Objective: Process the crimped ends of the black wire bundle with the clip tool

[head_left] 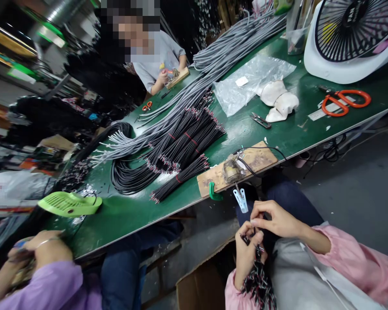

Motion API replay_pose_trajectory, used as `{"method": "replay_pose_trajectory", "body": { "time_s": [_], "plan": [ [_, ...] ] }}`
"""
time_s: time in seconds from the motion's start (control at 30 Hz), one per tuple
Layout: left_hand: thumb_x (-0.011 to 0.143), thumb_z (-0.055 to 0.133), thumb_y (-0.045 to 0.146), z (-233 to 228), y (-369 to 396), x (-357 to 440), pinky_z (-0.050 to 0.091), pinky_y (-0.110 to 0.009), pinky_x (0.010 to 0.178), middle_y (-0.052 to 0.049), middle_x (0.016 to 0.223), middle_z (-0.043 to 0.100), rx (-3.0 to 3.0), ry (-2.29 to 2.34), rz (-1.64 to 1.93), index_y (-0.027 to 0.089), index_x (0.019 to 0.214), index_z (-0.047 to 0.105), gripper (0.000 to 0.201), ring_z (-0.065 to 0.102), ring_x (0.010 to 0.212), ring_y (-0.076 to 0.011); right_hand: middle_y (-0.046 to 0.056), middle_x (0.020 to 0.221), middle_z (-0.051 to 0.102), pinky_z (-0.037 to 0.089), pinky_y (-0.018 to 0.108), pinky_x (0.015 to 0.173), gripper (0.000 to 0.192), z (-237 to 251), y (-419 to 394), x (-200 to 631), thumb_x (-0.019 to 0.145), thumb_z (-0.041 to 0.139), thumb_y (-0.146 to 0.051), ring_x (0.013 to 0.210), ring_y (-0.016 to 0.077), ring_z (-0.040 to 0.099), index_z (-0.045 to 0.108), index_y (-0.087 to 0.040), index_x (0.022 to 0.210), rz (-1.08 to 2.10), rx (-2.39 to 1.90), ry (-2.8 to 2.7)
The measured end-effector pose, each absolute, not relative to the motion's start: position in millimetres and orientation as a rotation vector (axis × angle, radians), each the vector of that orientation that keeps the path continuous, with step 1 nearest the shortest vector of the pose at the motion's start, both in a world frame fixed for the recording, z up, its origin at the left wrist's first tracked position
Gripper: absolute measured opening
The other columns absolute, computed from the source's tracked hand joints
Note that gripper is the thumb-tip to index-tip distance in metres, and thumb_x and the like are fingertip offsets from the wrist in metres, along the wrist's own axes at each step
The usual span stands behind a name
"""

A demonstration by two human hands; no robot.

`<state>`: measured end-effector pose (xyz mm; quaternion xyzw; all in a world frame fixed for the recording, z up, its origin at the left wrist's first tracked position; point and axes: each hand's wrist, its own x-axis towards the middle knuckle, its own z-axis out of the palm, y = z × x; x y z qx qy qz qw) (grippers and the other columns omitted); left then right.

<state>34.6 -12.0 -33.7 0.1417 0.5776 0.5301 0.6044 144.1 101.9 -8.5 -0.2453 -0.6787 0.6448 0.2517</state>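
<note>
My left hand (245,254) is closed around a bundle of short black wires (259,287) with red and white stripped ends, held over my lap below the table edge. My right hand (276,220) sits just above it, fingertips pinched on the tip of one wire at the top of the bundle. Both arms wear pink sleeves. Just beyond my hands, a wooden board (261,158) with a small metal fixture (233,170) and a black lead lies at the edge of the green table (123,215).
Grey and black cable bundles (181,142) cover the table's middle. Orange scissors (344,101), snips (260,121), a plastic bag (245,82), white cloths and a white fan (352,38) lie right. A co-worker's hands in a purple sleeve (42,254) work at left; another person sits far off. A cardboard box (200,284) stands below.
</note>
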Motion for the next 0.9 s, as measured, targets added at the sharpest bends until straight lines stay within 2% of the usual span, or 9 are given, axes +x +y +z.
{"method": "replay_pose_trajectory", "body": {
  "time_s": [0.13,0.3,0.43,0.7,0.9],
  "plan": [
    [0.073,0.064,0.043,-32,-13,31,0.027,-0.016,0.026,0.006,0.037,0.045,0.4,1.323,1.309,0.013,0.066,0.058,0.031,0.034,0.022,-0.0043,0.002,0.069,0.058,0.039,0.024,0.06,0.021,-22,101,149,0.081,0.061,-0.031,0.063,0.0127,0.05,0.064,-0.012,0.071,1.838,-0.728,-1.774],
    [0.07,0.069,0.04,-28,-15,26,0.029,-0.018,0.031,0.003,0.043,0.052,0.471,1.466,1.301,0.012,0.063,0.062,0.029,0.042,0.027,-0.0059,0.005,0.075,0.061,0.041,0.025,0.062,0.026,-25,95,153,0.086,0.054,-0.033,0.068,0.014,0.054,0.066,-0.012,0.078,1.765,-0.813,-1.728],
    [0.07,0.069,0.038,-21,-13,23,0.032,-0.02,0.036,0.004,0.038,0.049,0.534,1.52,1.302,0.013,0.062,0.061,0.028,0.043,0.031,-0.0075,0.005,0.074,0.061,0.041,0.025,0.06,0.021,-14,94,155,0.086,0.055,-0.029,0.066,0.0138,0.053,0.067,-0.014,0.078,1.636,-0.754,-1.867],
    [0.07,0.07,0.031,-17,-9,21,0.035,-0.021,0.039,0.005,0.041,0.05,0.568,1.555,1.324,0.013,0.063,0.063,0.021,0.043,0.035,-0.0077,0.006,0.073,0.064,0.04,0.031,0.071,0.016,3,89,152,0.086,0.053,-0.02,0.072,0.0172,0.054,0.065,-0.015,0.077,1.346,-0.727,-2.031],
    [0.069,0.071,0.034,-27,-13,19,0.035,-0.021,0.04,0.005,0.041,0.048,0.531,1.536,1.336,0.013,0.064,0.062,0.023,0.042,0.035,-0.0074,0.003,0.063,0.06,0.04,0.029,0.064,0.014,-2,89,148,0.078,0.056,-0.014,0.064,0.0147,0.051,0.063,-0.015,0.066,1.322,-0.739,-1.981]
  ]
}}
